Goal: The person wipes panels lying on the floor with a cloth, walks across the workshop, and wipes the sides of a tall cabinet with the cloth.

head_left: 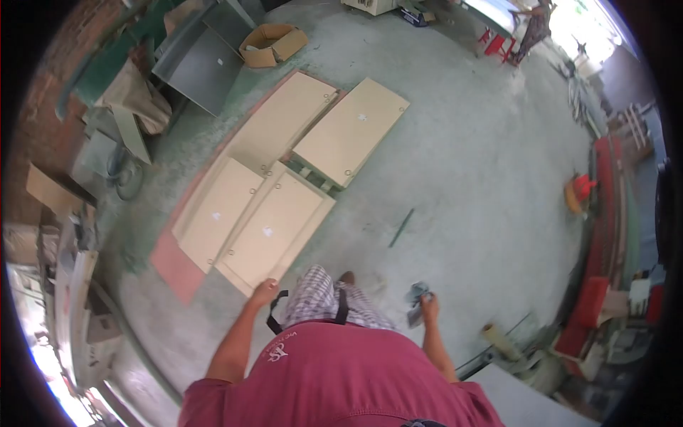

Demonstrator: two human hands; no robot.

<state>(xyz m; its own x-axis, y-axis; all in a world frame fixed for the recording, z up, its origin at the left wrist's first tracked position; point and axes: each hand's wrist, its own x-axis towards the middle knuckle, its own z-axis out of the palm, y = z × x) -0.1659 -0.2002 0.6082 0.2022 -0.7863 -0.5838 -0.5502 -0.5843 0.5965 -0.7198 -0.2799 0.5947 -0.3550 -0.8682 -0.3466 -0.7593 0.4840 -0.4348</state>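
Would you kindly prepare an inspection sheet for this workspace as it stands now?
Surface: grey floor, with a reddish sheet partly under the panels.
Job's things: four cream panels with small rings near their edges, laid close together; a grey-blue item, too small to identify.
Clutter: a dark green strip lying on open floor; an open cardboard box beyond the panels.
Hands: left hand at the nearest panel's near end, contact unclear; right hand holding the grey-blue item.
Cables: nothing seen for certain.
Surroundings: another person and a red stool at the far right.
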